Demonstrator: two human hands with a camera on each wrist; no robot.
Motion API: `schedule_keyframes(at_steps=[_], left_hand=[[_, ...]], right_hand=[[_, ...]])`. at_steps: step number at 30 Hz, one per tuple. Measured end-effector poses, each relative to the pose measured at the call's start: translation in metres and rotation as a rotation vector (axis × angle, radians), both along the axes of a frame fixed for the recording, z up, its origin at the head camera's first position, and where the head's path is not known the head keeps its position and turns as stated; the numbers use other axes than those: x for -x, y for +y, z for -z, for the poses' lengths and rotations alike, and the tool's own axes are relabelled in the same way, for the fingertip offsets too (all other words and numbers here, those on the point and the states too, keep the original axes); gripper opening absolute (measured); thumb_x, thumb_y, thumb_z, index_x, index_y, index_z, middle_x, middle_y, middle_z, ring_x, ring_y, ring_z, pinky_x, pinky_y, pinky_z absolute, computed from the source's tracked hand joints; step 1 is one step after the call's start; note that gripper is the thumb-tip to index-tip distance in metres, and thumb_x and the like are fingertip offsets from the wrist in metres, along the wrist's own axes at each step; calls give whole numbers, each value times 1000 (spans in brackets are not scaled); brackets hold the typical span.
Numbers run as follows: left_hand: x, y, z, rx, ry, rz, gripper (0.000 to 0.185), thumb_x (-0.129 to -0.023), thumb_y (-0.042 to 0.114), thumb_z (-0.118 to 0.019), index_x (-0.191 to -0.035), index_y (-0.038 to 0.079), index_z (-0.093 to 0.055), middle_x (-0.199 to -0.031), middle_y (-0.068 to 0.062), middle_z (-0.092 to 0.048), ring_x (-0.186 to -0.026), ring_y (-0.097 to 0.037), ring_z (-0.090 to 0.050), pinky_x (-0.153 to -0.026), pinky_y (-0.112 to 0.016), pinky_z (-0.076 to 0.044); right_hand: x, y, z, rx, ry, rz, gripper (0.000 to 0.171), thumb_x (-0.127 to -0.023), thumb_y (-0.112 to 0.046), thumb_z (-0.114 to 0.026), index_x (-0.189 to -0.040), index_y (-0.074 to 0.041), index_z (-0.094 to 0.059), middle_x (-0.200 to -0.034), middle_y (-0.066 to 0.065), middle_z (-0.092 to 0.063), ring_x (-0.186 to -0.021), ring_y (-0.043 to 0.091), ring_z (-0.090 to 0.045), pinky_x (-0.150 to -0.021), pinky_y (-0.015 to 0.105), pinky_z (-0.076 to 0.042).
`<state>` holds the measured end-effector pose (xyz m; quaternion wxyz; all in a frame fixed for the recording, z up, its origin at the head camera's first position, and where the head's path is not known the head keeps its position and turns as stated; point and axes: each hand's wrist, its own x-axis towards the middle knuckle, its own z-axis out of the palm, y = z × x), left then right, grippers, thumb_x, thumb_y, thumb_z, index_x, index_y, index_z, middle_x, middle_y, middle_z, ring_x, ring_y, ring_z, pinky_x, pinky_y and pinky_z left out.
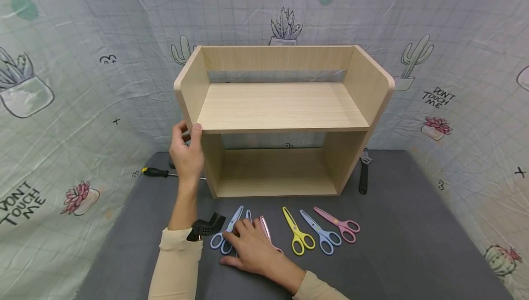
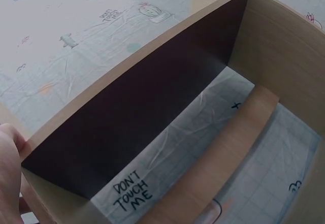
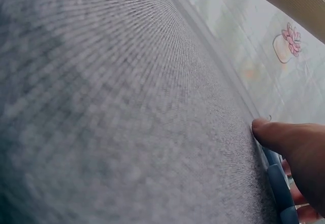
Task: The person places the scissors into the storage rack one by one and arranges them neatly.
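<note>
A pale wooden two-tier shelf (image 1: 285, 107) stands upright on the grey table. My left hand (image 1: 187, 153) grips its left side panel, with the thumb on the front edge by the middle board and the fingers round the outer side. In the left wrist view, part of this hand (image 2: 9, 170) shows at the shelf's edge. My right hand (image 1: 256, 249) lies over scissors in front of the shelf, its thumb spread away. Blue scissors (image 1: 235, 219) lie at its left and pink scissors (image 1: 265, 229) partly under it; another pair between them is mostly hidden.
Yellow scissors (image 1: 293, 226), blue scissors (image 1: 320, 231) and pink scissors (image 1: 336, 222) lie right of my right hand. A screwdriver (image 1: 154, 172) lies left of the shelf, partly behind my left arm. An adjustable wrench (image 1: 363, 176) lies at its right. A printed cloth (image 1: 124, 84) hangs around the table.
</note>
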<state>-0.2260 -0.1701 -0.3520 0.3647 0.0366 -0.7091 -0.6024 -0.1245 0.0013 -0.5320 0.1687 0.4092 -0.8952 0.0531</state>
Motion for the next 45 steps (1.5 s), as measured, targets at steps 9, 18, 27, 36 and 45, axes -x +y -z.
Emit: schedule_keyframes(at_steps=[9,18,27,36,45], left_hand=[[0,-1,-1,-12,1,10,45,-96,41,-58,-130,12,-59,-121,-6,-59,-97,-16,-51,-79,-33,-42],[0,-1,0,-7,1,6,45,-96,41,-58,-131,11,-58,-121,-6,-58,-96,-13,-51,-79,-33,-41],[1,0,1,-7,8,1,45,-96,40,-58,-130,10,-58,-121,-7,-59,-94,-13,-51,-78,-33,-41],[3,0,1,-8,21,5,44,-96,38,-58,-130,9,-58,-121,-8,-58,-94,-13,-52,-78,-33,-41],[4,-1,1,-15,9,11,45,-96,40,-57,-130,10,-58,-122,-6,-58,-94,-14,-53,-79,-33,-43]], right_hand=[[-1,0,-1,52,57,-5,41,-87,-50,-67,-123,-29,-68,-101,-6,-58,-96,14,-52,-78,33,-34],[-2,-1,1,70,78,29,53,-85,-58,-69,-123,-21,-66,-102,-5,-60,-93,15,-53,-77,33,-35],[-1,-2,0,88,53,76,56,-83,-52,-74,-122,-13,-67,-101,-3,-62,-93,17,-54,-80,35,-41],[2,1,0,165,59,90,32,-76,-42,-78,-96,-18,-72,-90,-4,-60,-85,15,-51,-76,38,-42],[4,1,2,177,109,81,32,-73,-49,-75,-86,-20,-71,-85,-6,-63,-80,15,-53,-71,34,-40]])
